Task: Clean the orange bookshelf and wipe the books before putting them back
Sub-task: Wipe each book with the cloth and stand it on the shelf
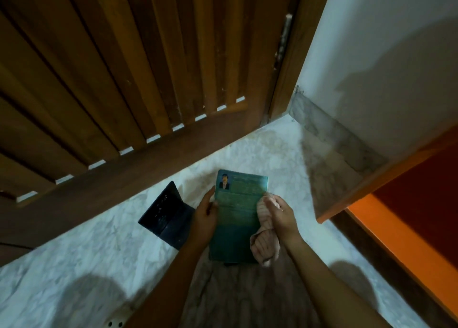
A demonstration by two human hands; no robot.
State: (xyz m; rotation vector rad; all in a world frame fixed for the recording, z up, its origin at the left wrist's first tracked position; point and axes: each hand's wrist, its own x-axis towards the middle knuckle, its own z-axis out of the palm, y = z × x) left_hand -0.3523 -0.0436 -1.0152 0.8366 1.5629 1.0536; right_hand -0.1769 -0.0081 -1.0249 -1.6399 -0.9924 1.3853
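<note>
A single head-worn wide-angle view looks steeply down and forward from above the pale marbled stone floor (74, 265). It faces the dark slatted wooden door (111, 80) beyond that floor, close enough that both forearms fill the lower frame. The orange wooden bookshelf (396, 228) borders the floor's right side.

A pale marbled floor (81, 260) is carrying everything here. A dark book (166, 216) is lying flat on it just left of centre, its top corner pointing toward 12 o'clock. The orange shelf (406, 218) is standing on the floor at 3 o'clock (its base is partly out of frame).
</note>
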